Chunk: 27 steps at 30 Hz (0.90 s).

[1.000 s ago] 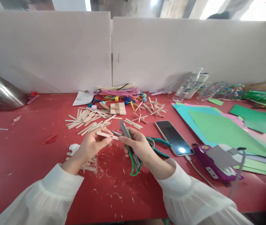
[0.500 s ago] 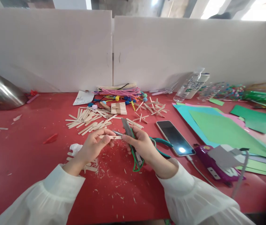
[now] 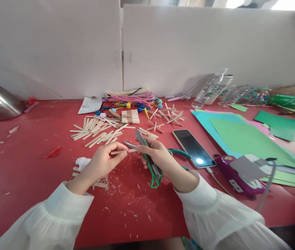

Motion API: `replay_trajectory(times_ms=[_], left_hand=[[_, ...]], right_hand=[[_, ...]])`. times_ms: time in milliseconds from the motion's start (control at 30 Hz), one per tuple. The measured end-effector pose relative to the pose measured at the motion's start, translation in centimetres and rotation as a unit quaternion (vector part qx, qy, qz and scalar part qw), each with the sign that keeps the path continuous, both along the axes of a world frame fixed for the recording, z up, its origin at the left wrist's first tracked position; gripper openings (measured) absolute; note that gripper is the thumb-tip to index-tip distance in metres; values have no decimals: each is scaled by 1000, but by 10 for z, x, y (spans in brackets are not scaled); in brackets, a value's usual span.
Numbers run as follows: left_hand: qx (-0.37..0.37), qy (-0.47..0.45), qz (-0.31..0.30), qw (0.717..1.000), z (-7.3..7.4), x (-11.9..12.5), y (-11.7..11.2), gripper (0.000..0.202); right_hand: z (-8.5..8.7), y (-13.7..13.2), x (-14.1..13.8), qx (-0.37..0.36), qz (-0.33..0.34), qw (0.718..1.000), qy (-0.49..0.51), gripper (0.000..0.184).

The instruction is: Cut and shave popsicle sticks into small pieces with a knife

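A wooden craft stick (image 3: 131, 150) is pinched between the thumb and fingers of my left hand (image 3: 103, 160). My right hand (image 3: 156, 152) is closed around a utility knife (image 3: 154, 169) with a grey body and green edging. A pointed tool with teal handles (image 3: 180, 153) also passes through this hand; its metal tip (image 3: 128, 144) sticks out just above the craft stick. The stick's right end meets my right thumb. Whether the tool is pliers or scissors I cannot tell, as my fingers cover its middle. Wood shavings (image 3: 134, 211) lie below.
Loose craft sticks (image 3: 95, 130) and a banded bundle (image 3: 130, 117) lie ahead. Crossed sticks (image 3: 173, 115) stand right of them. A phone (image 3: 194, 147), purple device (image 3: 241, 178) and coloured paper (image 3: 243, 139) lie right. White tissue (image 3: 82, 163) sits by my left wrist; a metal jug (image 3: 0, 99) is far left.
The view has tipped slightly downward. The craft stick has turned in my fingers and now shows a thinner side. Both hands keep their grip.
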<state>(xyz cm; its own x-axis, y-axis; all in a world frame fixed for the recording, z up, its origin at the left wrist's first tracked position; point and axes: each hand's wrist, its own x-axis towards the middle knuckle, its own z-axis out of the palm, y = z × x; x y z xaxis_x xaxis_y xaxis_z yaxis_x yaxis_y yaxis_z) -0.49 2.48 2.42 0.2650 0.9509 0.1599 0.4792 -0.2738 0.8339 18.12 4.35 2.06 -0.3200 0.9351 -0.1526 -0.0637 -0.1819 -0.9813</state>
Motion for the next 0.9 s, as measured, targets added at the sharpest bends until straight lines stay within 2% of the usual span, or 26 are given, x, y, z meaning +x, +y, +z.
replay_trajectory(times_ms=[200,367,500,633,767,900], left_hand=[[-28,7,22,999,0,-1,1,26],[-79,-94,16,992,2,1,0,20],[-59,-133,44,988,2,2,0,20],[21,-41,53,998,4,-3,1,27],[86,94,96,987,7,-12,5,34],[103,158,112,976,5,-16,8,34]], right_hand=[[1,-3,-1,64,-10,997,-36,25],[-2,-2,-2,53,6,998,-43,24],[-6,-4,-4,60,34,994,-86,20],[-8,-11,-7,91,68,979,-167,20],[-5,-18,-7,199,70,943,-257,41],[-3,-26,-8,306,104,907,-271,49]])
